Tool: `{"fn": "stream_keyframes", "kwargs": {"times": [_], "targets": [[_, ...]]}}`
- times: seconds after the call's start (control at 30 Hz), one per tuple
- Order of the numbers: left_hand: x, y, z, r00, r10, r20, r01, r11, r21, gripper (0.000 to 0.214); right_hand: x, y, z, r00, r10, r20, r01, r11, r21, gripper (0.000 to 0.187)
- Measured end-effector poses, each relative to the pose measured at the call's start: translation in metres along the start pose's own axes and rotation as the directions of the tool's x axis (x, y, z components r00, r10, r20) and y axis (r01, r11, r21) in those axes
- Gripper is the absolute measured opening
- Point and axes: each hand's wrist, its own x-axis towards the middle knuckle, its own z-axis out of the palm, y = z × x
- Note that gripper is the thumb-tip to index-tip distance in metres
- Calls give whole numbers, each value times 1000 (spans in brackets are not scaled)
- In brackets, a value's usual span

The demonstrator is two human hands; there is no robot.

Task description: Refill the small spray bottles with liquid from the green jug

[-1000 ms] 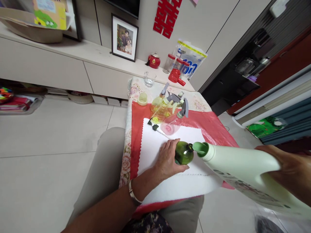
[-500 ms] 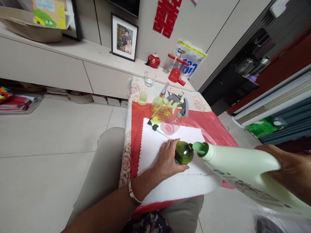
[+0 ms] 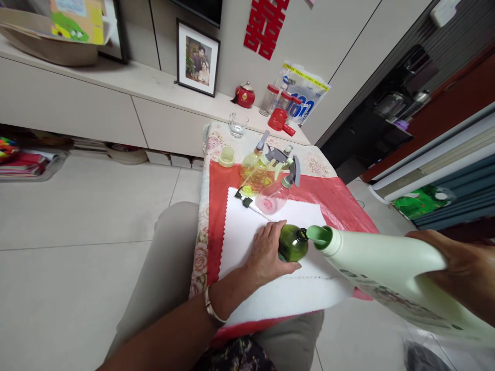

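A small dark green bottle (image 3: pixel 293 243) stands on a white cloth (image 3: pixel 247 299), its neck open. My left hand (image 3: pixel 269 252) is wrapped round its near left side. From the right, my right hand (image 3: pixel 460 268) grips a large pale green jug (image 3: pixel 386 257) by its handle. The jug lies tilted, its green spout (image 3: pixel 319 235) against or just above the bottle's mouth; I cannot make out any liquid flowing. Behind the bottle lies a black-and-white pump head (image 3: pixel 247 201). Beyond it are a pink clear spray bottle (image 3: pixel 273 198) and yellow ones (image 3: pixel 251 167).
A pale yellow cap (image 3: pixel 226 157) sits on the red cover (image 3: pixel 218 180) at the table's left. A glass cup (image 3: pixel 237 126) stands at the table's far edge. Behind, the cabinet top holds a red pot (image 3: pixel 245 96), lidded jars (image 3: pixel 269 100), a red scoop-like item (image 3: pixel 277 119) and a photo frame (image 3: pixel 198 59).
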Motion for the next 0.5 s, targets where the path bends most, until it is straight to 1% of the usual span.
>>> {"fn": "stream_keyframes", "kwargs": {"times": [0.17,0.33,0.5], "targets": [[-1,0,0,1000,-5,2,5,1000,5,101,0,1,-1,1000,-10,-14,10,1000,-10,43],[0,2,-1,1000,-23,16,23,1000,9,101,0,-2,-2,1000,10,6,-10,1000,-7,42],[1,2,-1,1000,-20,15,20,1000,1,100,3,3,3,1000,-20,-19,20,1000,-7,42]]}}
